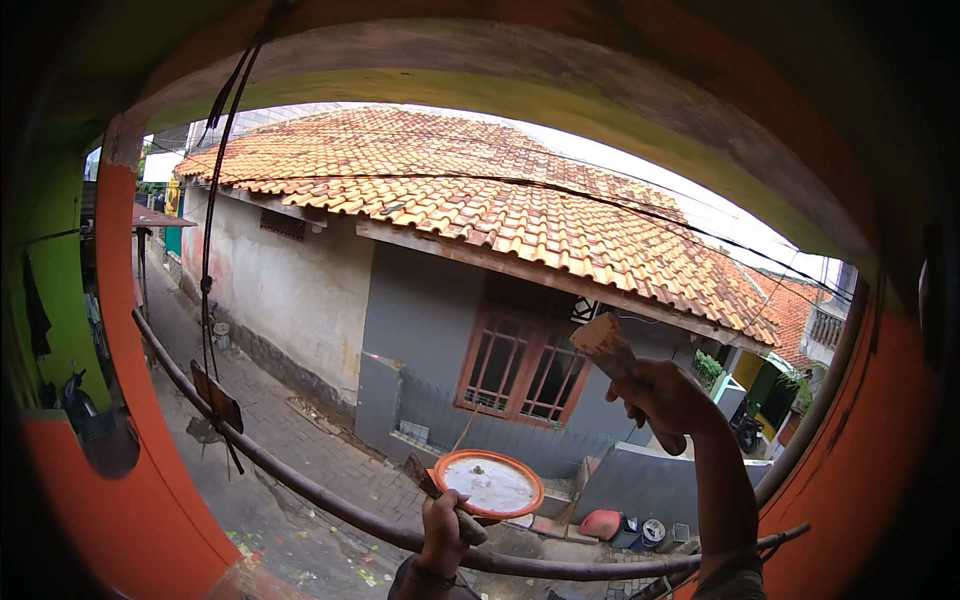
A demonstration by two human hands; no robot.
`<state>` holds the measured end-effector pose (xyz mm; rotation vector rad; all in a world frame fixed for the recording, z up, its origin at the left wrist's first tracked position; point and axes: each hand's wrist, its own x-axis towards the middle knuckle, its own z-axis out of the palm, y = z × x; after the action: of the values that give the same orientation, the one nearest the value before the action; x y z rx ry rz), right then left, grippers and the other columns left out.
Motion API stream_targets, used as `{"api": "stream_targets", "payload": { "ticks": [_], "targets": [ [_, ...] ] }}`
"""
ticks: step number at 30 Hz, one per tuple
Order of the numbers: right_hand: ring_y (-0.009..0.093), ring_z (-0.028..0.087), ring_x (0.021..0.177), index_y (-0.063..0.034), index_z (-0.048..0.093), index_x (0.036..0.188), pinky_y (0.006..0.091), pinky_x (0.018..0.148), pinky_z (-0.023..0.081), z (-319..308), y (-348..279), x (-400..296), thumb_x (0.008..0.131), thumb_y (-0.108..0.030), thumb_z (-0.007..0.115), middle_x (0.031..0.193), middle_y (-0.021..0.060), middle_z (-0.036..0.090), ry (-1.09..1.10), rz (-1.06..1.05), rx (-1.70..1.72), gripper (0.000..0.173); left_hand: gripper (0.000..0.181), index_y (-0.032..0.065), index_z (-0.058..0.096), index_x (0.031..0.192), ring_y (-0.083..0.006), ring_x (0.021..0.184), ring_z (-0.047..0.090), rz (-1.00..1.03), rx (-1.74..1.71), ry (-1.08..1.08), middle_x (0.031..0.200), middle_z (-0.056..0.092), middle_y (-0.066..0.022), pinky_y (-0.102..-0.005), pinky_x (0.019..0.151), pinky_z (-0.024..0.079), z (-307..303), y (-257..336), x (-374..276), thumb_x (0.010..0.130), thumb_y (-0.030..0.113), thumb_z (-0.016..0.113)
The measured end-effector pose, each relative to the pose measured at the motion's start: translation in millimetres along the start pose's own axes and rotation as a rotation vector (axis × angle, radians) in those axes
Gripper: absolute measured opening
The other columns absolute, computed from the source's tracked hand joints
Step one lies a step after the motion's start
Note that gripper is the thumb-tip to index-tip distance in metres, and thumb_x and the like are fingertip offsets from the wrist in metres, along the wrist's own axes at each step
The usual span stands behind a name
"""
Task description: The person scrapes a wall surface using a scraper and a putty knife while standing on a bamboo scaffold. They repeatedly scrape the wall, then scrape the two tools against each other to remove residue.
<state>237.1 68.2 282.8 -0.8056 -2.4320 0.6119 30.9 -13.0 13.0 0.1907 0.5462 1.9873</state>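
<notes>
My right hand (664, 397) is raised at the right, closed around the handle of a broad scraper (611, 349) whose blade end is coated with pale orange-brown material. Low in the middle, my left hand (442, 525) grips the handle of another flat-bladed scraper (421, 474), its blade pointing up and left. Just beyond the left hand is a round orange plastic dish (538, 499) with a white paste or liquid inside and a small lump in it. What supports the dish is hidden.
A bamboo pole (337, 511) crosses the opening in front of me. Dark ropes (210, 225) hang at the left beside an orange pillar (124, 300). Below lies a paved alley (300, 465); opposite stands a house with a tiled roof (450, 180). Cables cross the view.
</notes>
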Motion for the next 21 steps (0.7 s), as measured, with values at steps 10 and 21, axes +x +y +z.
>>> {"api": "stream_targets", "payload": {
  "ticks": [10,21],
  "targets": [
    [0.007,0.051,0.057,-0.0027,0.053,0.094,0.0239,0.054,0.045,118.7,178.7,-44.6,0.096,-0.019,0.052,0.075,0.0037,0.060,-0.162,0.430,0.735,0.016,0.020,-0.0090,0.052,0.092,-0.0232,0.074,0.064,0.024,0.190,0.069,0.086,0.058,-0.0146,-0.0364,0.064,0.059,-4.5,0.6,0.5,0.078,0.004,0.048],
    [0.008,0.051,0.057,-0.0003,0.053,0.101,0.0239,0.054,0.044,124.3,175.1,-47.2,0.094,-0.017,0.054,0.076,0.0046,0.059,-0.190,0.450,1.010,0.018,0.034,-0.0107,0.048,0.108,-0.0280,0.086,0.064,-0.036,0.309,0.056,0.101,0.058,-0.0189,-0.0415,0.079,0.056,2.7,-2.4,3.9,0.079,0.006,0.050]
  ]
}}
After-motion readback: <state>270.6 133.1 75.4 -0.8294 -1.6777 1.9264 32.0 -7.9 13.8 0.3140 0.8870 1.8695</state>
